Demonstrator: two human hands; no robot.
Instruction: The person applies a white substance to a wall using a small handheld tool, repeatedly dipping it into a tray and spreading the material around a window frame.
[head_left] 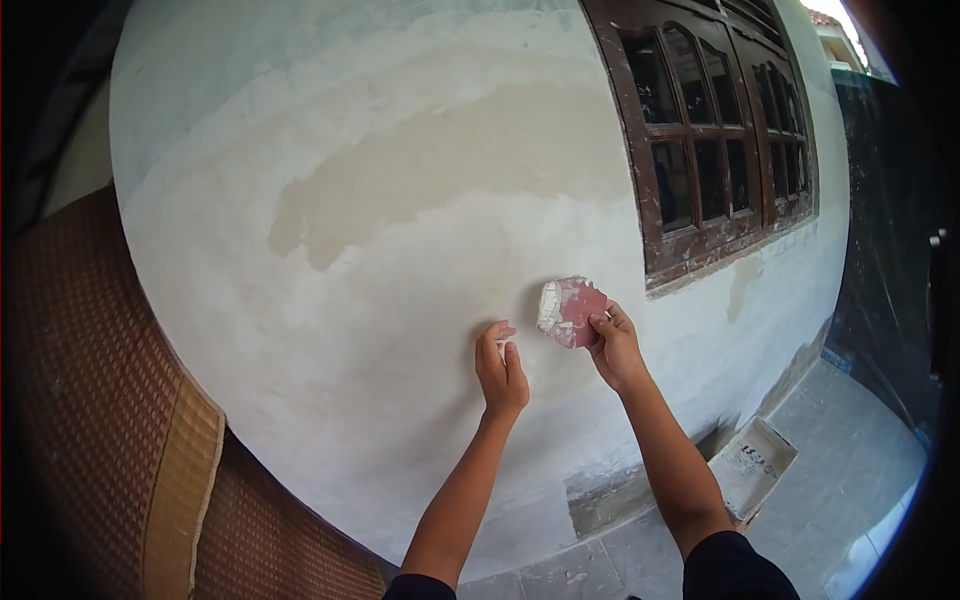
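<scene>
Two hands, both raised to one wall: the right hand pinches one red scraper, its left edge loaded with white putty, flat against the plaster just below the lower left corner of the window; the left hand holds nothing, its curled fingers touching the wall just left of the scraper. One dark wooden window with many small panes sits toward the wall's right edge. One patterned brown mat leans at the wall's left edge, and one cardboard box lies on the tiled floor at the wall's foot.
</scene>
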